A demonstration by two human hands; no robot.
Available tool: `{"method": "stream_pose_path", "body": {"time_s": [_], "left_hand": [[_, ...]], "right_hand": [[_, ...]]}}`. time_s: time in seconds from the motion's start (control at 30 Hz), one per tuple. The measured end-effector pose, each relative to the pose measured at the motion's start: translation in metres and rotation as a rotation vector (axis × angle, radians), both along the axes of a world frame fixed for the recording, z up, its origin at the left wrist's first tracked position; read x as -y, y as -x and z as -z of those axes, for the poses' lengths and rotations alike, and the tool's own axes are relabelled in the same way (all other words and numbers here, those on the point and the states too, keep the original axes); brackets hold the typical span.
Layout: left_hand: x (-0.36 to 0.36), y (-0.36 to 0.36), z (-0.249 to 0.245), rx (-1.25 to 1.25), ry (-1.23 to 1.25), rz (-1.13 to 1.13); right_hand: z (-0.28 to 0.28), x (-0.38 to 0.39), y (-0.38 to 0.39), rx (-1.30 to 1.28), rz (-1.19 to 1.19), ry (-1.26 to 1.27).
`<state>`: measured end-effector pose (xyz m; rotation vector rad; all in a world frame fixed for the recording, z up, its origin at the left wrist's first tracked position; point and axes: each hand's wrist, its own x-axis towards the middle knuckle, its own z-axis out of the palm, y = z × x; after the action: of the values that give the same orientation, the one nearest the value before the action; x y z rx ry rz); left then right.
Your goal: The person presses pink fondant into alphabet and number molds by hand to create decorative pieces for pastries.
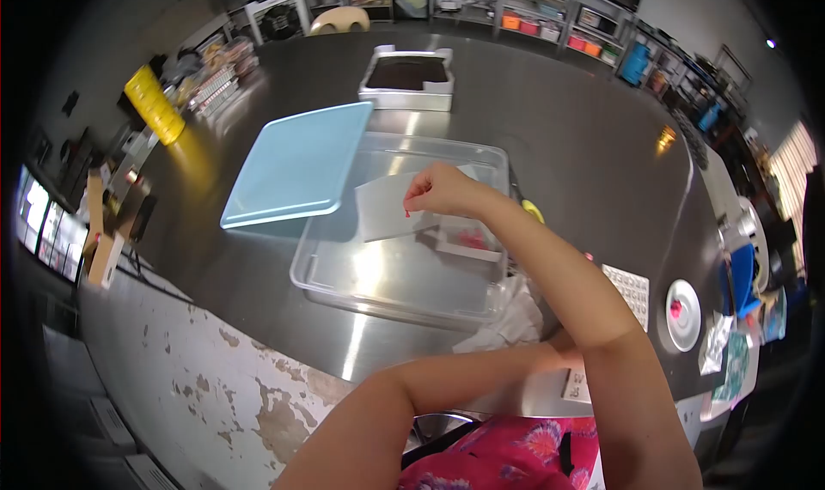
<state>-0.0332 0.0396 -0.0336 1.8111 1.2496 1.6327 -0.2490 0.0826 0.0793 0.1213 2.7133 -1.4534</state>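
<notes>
My right hand [443, 189] is closed in a pinch on a small red piece [407, 213], too small to name more exactly. Below it lies a white sheet [382, 211] on a clear plastic lid or shallow bin [344, 271]. Beside the sheet, under my right wrist, is a small white box [468, 248] with red bits inside. My left arm reaches across to the right, passing behind my right elbow, which hides the left hand and its fingers. A white tray with rows of small cells [627, 291] shows just past that elbow.
A light blue lid [296, 168] rests on the left edge of the clear plastic. Farther back stands a white tray with dark contents [408, 102]. Crumpled white paper [516, 314] lies at the front. On the right is a white plate [685, 327] with a pink piece.
</notes>
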Motion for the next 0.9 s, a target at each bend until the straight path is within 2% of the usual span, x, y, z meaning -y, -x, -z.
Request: {"method": "stream_pose_path", "body": {"time_s": [0.07, 0.3, 0.5, 0.6, 0.9], "left_hand": [[-0.002, 0.002, -0.004, 0.006, 0.010, -0.057], [-0.010, -0.003, -0.010, 0.050, 0.053, -0.143], [-0.010, -0.003, -0.014, 0.066, 0.081, -0.164], [-0.006, 0.002, -0.016, 0.065, 0.097, -0.176], [-0.008, 0.010, -0.024, 0.053, 0.120, -0.187]], "right_hand": [[0.009, 0.007, 0.019, 0.087, -0.089, -0.154], [0.023, 0.003, 0.034, 0.158, -0.125, -0.104], [0.026, 0.001, 0.036, 0.147, -0.099, -0.074], [0.025, 0.003, 0.037, 0.162, -0.075, -0.168], [0.039, -0.006, 0.044, 0.025, -0.189, -0.156]]}}
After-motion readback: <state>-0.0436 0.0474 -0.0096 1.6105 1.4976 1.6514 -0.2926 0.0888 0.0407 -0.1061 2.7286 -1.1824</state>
